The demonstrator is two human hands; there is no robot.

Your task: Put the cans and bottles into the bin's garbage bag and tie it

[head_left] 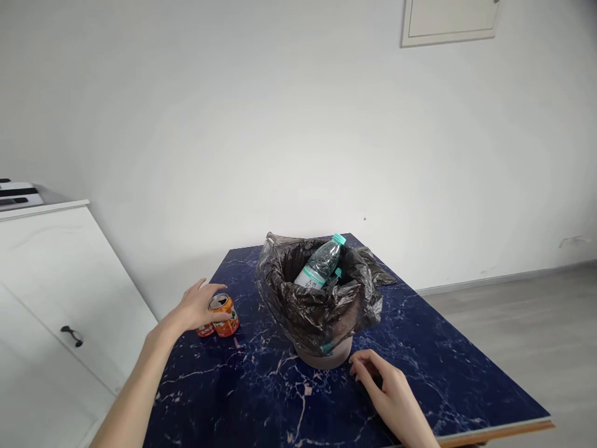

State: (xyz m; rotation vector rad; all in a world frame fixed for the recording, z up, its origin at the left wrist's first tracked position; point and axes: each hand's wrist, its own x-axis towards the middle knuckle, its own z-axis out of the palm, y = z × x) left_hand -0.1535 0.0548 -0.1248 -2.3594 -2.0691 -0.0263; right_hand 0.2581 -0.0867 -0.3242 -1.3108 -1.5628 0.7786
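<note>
My left hand (198,306) has its thumb across the front of an orange drink can (227,323) and its index finger behind the top. The can stands upright on the table, its top opened. Part of a second orange-red can (205,330) shows under my hand, mostly hidden. On the table by the bin's base, my right hand (382,382) has its fingers curled in, with nothing visible in them. A small bin (326,359) stands between my hands, lined with a black plastic bag (317,317). Inside lean a clear bottle (324,258) with a teal cap and another teal-capped bottle (336,274).
The dark blue marbled table (261,398) reaches back to a white wall (298,137). A loose end of black plastic (379,270) lies behind the bin. At left is a white cabinet (60,274) with a dark handle. Grey floor (513,323) shows at right.
</note>
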